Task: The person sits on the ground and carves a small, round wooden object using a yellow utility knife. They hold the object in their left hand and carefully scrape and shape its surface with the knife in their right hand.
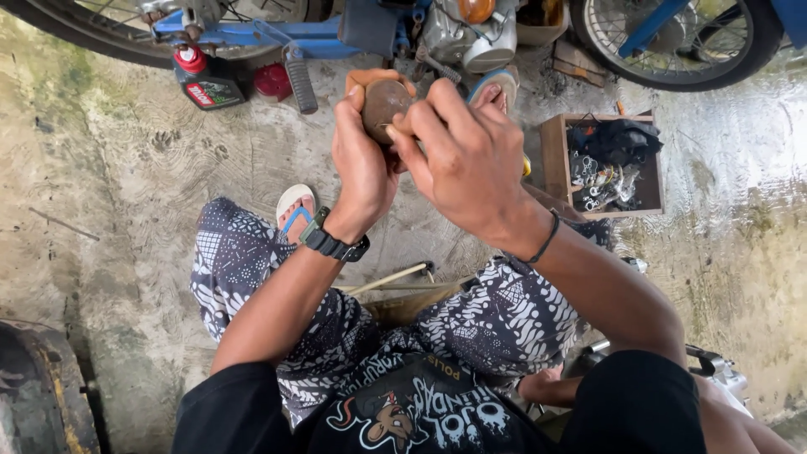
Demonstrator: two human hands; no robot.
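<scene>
A small round brown part (382, 105), dirty and dome-shaped, is held up in front of me between both hands. My left hand (363, 160) wraps it from the left, with a black watch on the wrist. My right hand (466, 155) grips it from the right, fingers curled over its edge, a thin black band on that wrist. Most of the part is hidden by my fingers. I sit low, patterned trousers (252, 261) over bent knees.
A blue motorbike (336, 34) stands just beyond my hands, with its engine (466, 38) and rear wheel (672, 38). A dark oil bottle with a red cap (206, 80) stands on the concrete. A wooden box of tools (605, 164) sits to the right.
</scene>
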